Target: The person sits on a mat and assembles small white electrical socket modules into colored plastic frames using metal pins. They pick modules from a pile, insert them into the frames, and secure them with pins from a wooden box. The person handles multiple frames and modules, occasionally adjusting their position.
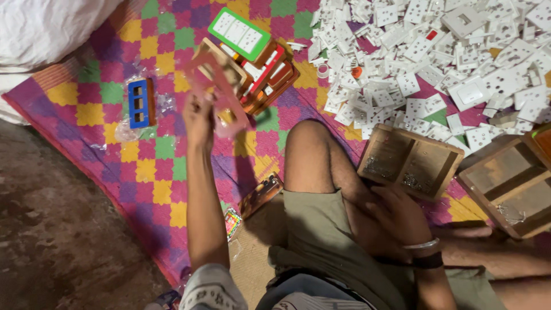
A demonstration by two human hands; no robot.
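My left hand (199, 119) is stretched out over the chequered mat and grips a pink plastic frame plate (221, 95), blurred by motion, just beside a leaning stack of coloured frame plates (258, 63) topped by a green-rimmed white one. My right hand (396, 215) rests low on my leg beside my raised knee (310, 143), fingers loosely curled; I cannot see anything in it. A wooden two-part tray (410, 161) with small metal bits lies just beyond that hand.
A big heap of white plastic socket pieces (436, 63) fills the upper right. A second wooden tray (511, 183) sits at the right edge. A blue plate in clear wrap (139, 103) lies left on the mat (155, 166). Bare floor (63, 229) and white sacking (46, 28) are at left.
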